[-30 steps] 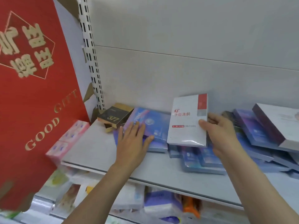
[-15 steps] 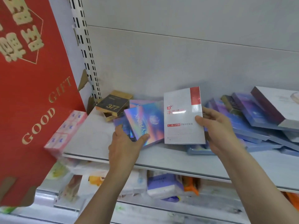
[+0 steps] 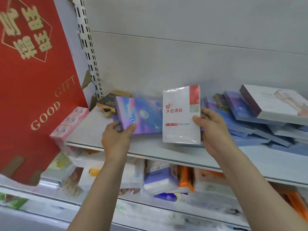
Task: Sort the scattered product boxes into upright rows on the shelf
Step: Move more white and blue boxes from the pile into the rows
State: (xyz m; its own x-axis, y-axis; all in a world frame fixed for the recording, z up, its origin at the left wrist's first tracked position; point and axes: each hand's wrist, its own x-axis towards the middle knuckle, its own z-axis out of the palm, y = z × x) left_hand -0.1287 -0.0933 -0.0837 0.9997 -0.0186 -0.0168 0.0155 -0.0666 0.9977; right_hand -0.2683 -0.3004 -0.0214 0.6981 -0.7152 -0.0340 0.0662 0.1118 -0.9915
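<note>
Grey shop shelf (image 3: 93,135) against a pale back panel, seen from the head camera. Left hand (image 3: 116,139) pinches the lower corner of a shiny purple box (image 3: 141,117), tilting it up off the shelf, probably to stand it. Right hand (image 3: 215,129) grips the edge of a white box (image 3: 180,114), upright on the shelf, steadying it. Other boxes (image 3: 250,117) lie heaped flat at the right, unsorted.
</note>
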